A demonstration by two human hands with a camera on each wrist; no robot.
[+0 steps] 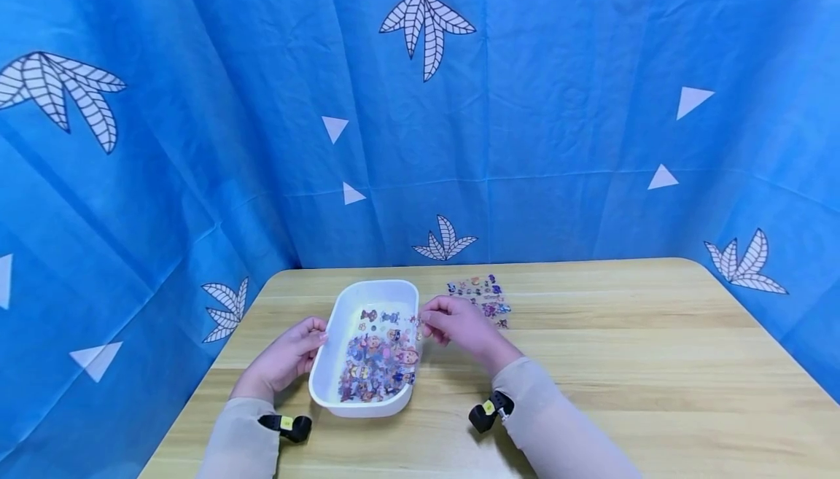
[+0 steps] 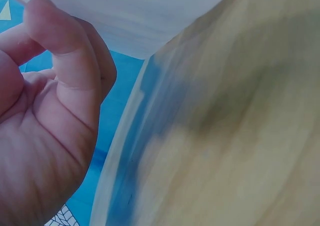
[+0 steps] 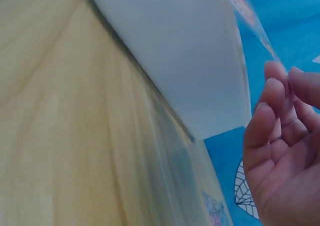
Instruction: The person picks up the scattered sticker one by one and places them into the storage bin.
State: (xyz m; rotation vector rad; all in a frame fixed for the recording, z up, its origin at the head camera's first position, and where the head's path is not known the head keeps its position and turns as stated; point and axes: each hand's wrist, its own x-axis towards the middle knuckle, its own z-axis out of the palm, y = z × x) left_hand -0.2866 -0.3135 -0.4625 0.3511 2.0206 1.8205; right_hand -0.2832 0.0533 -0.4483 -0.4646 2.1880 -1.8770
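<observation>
A white tub [image 1: 362,410] holds several clear sheets with colourful cartoon stickers [image 1: 374,366]. The left hand [image 1: 289,356] grips the tub's left rim; in the left wrist view its curled fingers [image 2: 75,60] lie against the white wall [image 2: 140,20]. At the tub's right rim, the right hand [image 1: 462,326] pinches the edge of a transparent sticker sheet [image 1: 408,355] between thumb and fingers. The right wrist view shows that sheet [image 3: 250,18] slanting over the tub's wall [image 3: 175,50] from the fingertips of the right hand [image 3: 285,136].
Another clear sticker sheet [image 1: 488,309] lies flat on the wooden table [image 1: 623,362], behind and right of the right hand. A blue patterned curtain [image 1: 538,136] hangs behind the table and along its sides.
</observation>
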